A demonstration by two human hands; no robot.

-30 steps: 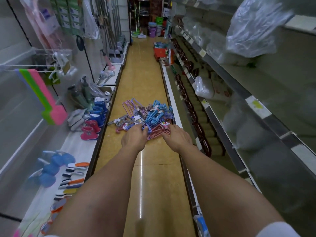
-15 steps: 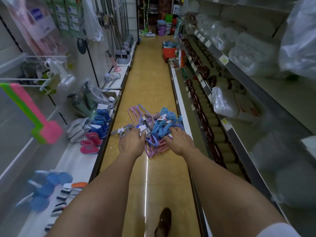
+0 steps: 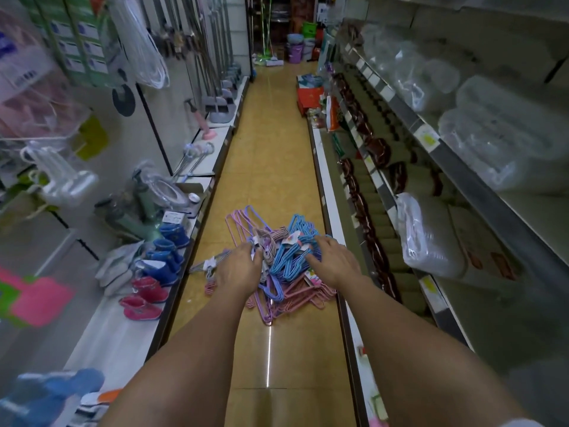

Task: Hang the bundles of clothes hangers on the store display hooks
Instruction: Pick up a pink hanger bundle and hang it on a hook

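While the hanger bundles (image 3: 277, 257) lie heaped on the aisle floor (image 3: 271, 167), the left hand (image 3: 238, 271) curls into the pile's left side and the right hand (image 3: 334, 261) rests spread on blue hangers; best lift one tagged bundle free, avoiding tangles.

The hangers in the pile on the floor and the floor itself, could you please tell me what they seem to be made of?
Hangers: probably coated wire, judging by thin, evenly bent outlines in matte blue, pink and lilac. Floor: apparently glazed tile, glossy yellow-brown with a bright reflected streak.
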